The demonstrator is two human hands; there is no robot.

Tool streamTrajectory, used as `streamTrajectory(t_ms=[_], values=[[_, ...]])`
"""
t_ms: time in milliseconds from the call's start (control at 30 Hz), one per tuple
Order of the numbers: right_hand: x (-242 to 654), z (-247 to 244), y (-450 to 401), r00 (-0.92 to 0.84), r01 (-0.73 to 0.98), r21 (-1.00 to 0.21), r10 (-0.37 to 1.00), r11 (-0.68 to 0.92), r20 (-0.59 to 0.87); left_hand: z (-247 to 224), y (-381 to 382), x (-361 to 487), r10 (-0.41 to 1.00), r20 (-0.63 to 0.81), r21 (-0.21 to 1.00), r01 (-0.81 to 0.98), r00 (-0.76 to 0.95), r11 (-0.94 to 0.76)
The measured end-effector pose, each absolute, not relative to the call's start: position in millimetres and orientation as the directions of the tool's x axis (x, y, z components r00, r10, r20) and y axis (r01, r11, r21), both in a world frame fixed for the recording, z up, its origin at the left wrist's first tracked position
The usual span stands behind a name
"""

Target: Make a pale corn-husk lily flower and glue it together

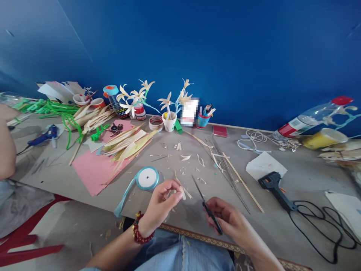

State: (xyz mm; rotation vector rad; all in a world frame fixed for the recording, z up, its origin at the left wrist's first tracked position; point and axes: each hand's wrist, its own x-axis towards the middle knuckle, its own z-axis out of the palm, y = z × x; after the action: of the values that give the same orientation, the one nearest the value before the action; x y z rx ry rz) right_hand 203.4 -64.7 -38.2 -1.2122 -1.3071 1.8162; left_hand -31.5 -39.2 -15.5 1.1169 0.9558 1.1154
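Note:
Between thumb and fingers, my left hand (166,197) pinches a small pale piece of husk (182,192) above the table's front part. My right hand (225,218) is wrapped round dark-handled scissors (209,212), whose blades point up and to the left, apart from the husk piece. A roll of light blue ribbon (147,178) lies just behind my left hand, its loose end hanging at the table edge. Small pale husk scraps (185,158) are scattered beyond both hands.
Dried husks (128,145) lie on pink paper (91,169) at left. Husk flowers stand in a white cup (169,122) near the wall. Sticks and wires (244,182) lie right of centre, then a black glue gun (278,190) with its cable. Another person's arm (7,143) is far left.

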Motion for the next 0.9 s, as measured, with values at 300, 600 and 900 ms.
streamTrajectory(t_ms=[300, 600, 900], values=[[170.2, -28.2, -71.7, -0.487, 0.002, -0.906, 0.791, -0.423, -0.37, -12.6, -40.6, -31.2, 0.959, 0.076, 0.995, -0.077, 0.273, -0.057], [167.8, -27.2, -71.5, -0.513, 0.007, -0.899, 0.77, -0.439, -0.38, -11.0, -39.9, -30.3, 0.955, 0.059, 0.998, -0.033, 0.291, -0.052], [167.7, -30.8, -70.7, -0.516, 0.013, -0.906, 0.773, -0.424, -0.369, -10.7, -39.4, -30.9, 0.956, 0.04, 0.999, -0.033, 0.29, -0.032]])
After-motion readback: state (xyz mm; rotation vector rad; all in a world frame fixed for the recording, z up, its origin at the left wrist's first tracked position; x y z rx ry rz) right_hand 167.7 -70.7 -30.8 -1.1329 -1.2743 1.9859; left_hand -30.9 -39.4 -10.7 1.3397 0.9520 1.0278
